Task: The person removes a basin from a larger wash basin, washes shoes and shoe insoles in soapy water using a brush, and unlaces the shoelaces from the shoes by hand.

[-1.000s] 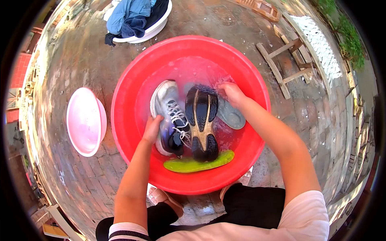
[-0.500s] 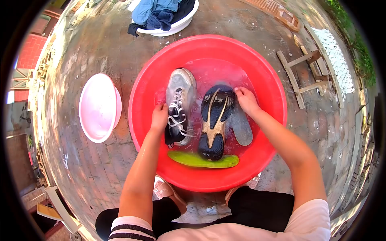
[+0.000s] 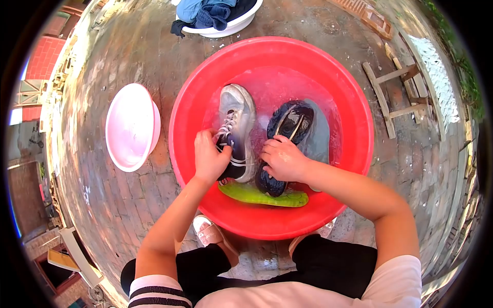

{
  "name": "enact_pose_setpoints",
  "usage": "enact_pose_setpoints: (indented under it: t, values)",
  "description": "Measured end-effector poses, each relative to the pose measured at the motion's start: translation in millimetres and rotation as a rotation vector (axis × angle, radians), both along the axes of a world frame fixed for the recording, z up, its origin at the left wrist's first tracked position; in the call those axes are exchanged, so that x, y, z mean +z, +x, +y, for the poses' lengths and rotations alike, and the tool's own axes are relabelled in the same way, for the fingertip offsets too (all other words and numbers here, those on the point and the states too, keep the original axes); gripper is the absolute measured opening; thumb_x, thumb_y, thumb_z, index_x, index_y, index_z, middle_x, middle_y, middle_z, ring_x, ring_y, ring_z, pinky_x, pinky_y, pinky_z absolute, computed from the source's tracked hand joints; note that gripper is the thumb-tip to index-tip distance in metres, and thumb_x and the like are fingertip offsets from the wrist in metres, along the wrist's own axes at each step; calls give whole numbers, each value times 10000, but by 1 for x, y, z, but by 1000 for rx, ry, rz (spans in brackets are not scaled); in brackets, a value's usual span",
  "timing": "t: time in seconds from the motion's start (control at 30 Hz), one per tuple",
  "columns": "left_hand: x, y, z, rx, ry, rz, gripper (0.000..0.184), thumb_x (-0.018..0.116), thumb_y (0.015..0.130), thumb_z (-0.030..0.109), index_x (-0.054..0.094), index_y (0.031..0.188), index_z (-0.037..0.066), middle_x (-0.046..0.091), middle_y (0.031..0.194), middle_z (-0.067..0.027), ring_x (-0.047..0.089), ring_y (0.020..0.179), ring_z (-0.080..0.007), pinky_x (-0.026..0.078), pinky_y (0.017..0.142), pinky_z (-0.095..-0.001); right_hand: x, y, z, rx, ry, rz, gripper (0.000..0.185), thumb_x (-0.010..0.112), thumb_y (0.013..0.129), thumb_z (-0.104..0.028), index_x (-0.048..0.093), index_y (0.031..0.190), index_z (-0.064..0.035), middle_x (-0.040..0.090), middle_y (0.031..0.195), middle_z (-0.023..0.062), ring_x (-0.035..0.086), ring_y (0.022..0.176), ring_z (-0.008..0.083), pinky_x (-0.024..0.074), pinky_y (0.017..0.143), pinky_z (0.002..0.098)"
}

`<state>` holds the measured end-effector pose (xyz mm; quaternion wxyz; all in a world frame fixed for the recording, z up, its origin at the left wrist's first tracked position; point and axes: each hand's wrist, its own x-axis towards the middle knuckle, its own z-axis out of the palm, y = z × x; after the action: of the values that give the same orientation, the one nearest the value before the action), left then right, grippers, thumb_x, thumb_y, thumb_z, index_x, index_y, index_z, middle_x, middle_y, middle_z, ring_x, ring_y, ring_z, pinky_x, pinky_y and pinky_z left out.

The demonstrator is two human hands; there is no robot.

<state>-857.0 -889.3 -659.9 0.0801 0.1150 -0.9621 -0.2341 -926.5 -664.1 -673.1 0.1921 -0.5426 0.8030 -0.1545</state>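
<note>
Red plastic makes up the wide tub (image 3: pixel 267 220) in the middle of the scene, holding cloudy water (image 3: pixel 280 82) and a pair of shoes. The left shoe (image 3: pixel 246 128) rests sole down, its grey toe pointing to the far side and its white laces (image 3: pixel 229 123) showing. The person's left hand (image 3: pixel 211 156) touches its left side near the laces, fingers bent and thumb apart from them; I cannot tell how firmly they grip. The right shoe (image 3: pixel 298 122) lies sole up, just right of the other. Over its sole rests the right hand (image 3: pixel 282 158), fingers curled against the shoe; whether they grip it I cannot tell.

A grey insole (image 3: pixel 320 131) lies right of that shoe, and a long yellow-green piece (image 3: pixel 264 197) lies along the near side of the tub. On the brick ground (image 3: pixel 123 205) stand a pink basin (image 3: pixel 131 128) to the left, a white basin (image 3: pixel 226 31) of dark and blue clothes (image 3: pixel 211 16) on the far side, and a wooden frame (image 3: pixel 378 97) to the right.
</note>
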Motion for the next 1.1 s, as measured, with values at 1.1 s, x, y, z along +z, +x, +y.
enact_pose_setpoints:
  t: [1.1]
  values:
    - [-9, -22, 36, 634, 2053, -21, 250, 508, 854, 13, 568, 1095, -14, 654, 1039, -118, 624, 953, -236, 481, 901, -357, -30, -68, -16, -991, -167, -1267, 265, 489, 946, -122, 479, 1177, 7, 580, 1003, 138, 619, 891, 249, 547, 784, 375]
